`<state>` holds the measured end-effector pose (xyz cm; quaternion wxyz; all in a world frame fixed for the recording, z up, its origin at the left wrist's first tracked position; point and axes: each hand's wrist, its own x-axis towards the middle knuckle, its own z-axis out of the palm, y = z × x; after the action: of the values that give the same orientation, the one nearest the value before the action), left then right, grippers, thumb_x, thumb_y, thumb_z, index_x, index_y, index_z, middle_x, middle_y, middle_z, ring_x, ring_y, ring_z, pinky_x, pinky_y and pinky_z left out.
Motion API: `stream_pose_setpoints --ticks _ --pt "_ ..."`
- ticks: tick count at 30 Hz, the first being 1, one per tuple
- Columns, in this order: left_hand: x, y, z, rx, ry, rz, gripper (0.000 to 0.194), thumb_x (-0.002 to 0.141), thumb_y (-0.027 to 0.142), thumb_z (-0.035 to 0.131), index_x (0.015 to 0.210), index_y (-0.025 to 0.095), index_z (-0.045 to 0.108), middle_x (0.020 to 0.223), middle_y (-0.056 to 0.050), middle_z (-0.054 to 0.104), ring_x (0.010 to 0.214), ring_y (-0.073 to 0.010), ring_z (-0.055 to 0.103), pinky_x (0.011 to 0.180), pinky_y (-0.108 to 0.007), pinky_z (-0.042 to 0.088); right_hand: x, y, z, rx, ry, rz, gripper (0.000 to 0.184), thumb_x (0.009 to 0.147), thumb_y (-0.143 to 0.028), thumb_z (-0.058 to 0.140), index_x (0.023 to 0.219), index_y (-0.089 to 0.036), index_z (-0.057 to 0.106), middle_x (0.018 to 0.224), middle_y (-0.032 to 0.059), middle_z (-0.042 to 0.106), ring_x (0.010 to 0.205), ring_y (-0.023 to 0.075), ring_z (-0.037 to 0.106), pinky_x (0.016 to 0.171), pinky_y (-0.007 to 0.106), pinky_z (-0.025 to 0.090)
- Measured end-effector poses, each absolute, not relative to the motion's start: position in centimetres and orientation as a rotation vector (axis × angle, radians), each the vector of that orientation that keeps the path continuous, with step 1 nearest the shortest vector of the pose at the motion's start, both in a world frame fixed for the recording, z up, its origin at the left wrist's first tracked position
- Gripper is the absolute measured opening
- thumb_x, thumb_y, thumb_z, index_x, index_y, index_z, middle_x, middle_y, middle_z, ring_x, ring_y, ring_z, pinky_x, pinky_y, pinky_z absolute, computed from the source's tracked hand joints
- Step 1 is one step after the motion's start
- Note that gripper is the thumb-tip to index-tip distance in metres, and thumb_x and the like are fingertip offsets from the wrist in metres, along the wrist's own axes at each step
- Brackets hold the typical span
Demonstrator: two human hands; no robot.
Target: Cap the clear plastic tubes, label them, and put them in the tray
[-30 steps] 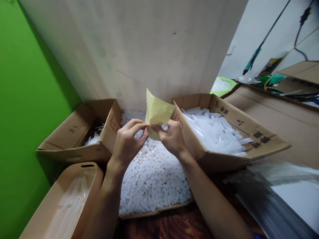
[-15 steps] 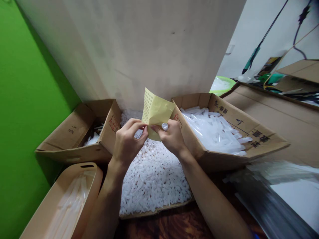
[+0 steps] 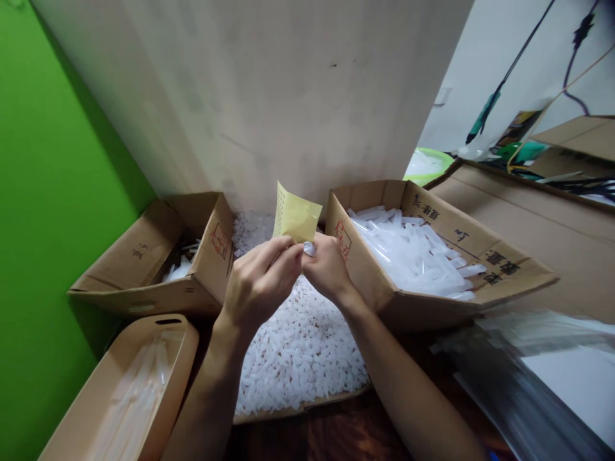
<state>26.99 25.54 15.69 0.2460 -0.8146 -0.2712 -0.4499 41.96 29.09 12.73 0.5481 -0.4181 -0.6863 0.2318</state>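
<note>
A yellow sheet of small round stickers (image 3: 300,219) stands up, slightly bent, above my two hands. My right hand (image 3: 327,266) is closed around its lower part, together with a whitish tube (image 3: 309,248) whose round end pokes out between thumb and fingers. Against that tube end, my left hand (image 3: 266,275) is closed in a pinch; whatever its fingertips hold is hidden. Below both hands spreads a heap of small white plastic pieces (image 3: 302,352), with a cardboard edge along its front.
On the right, a cardboard box (image 3: 519,275) contains many translucent white tubes (image 3: 408,250). Another cardboard box (image 3: 129,246) with a few pieces is at left. A tan bin (image 3: 185,346) with long clear bags stands front left. Plastic bags (image 3: 528,371) lie front right.
My left hand has moved right and closed in on the tube end in my right hand. The sticker sheet has dropped a little and shows less of its lower part.
</note>
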Motion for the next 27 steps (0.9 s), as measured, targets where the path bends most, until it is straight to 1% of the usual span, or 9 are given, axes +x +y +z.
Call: stream_pose_setpoints --ticks 4,10,19,27 --pt "26.98 25.71 15.48 -2.212 -0.731 -1.131 0.016 0.097 0.007 0.063 0.110 0.013 0.069 0.101 -0.010 0.077 0.088 -0.0201 0.076 0.081 -0.034 0.065 42.01 29.10 12.67 -0.994 -1.662 0.530 0.014 0.078 -0.012 0.052 0.068 -0.019 0.059 0.068 -0.0007 0.060 0.064 0.0141 0.051 0.061 0.028 0.036" --pt "27.00 25.74 15.67 -2.221 -0.722 -1.108 0.014 0.097 0.007 0.063 0.108 0.013 0.068 0.100 -0.010 0.077 0.087 -0.0209 0.076 0.080 -0.034 0.065 42.07 29.29 12.55 -1.073 -1.705 0.482 0.015 0.081 -0.014 0.052 0.068 -0.021 0.051 0.070 0.0010 0.061 0.066 0.0154 0.051 0.062 0.029 0.036" --pt "26.96 25.54 16.12 -2.270 -0.656 -1.022 0.014 0.093 0.002 0.067 0.107 0.005 0.069 0.101 -0.014 0.075 0.088 -0.0261 0.075 0.081 -0.040 0.065 42.17 29.05 12.83 -1.087 -1.697 0.549 0.017 0.080 -0.015 0.051 0.066 -0.022 0.045 0.073 0.0034 0.063 0.070 0.0175 0.057 0.068 0.030 0.042" --pt "26.91 25.46 16.13 -2.293 -0.650 -0.977 0.017 0.093 0.001 0.066 0.109 0.002 0.069 0.103 -0.017 0.074 0.088 -0.0276 0.073 0.081 -0.042 0.064 42.22 29.01 13.15 -1.095 -1.704 0.583 0.015 0.078 -0.012 0.051 0.067 -0.021 0.048 0.070 0.0017 0.061 0.068 0.0161 0.052 0.064 0.028 0.037"
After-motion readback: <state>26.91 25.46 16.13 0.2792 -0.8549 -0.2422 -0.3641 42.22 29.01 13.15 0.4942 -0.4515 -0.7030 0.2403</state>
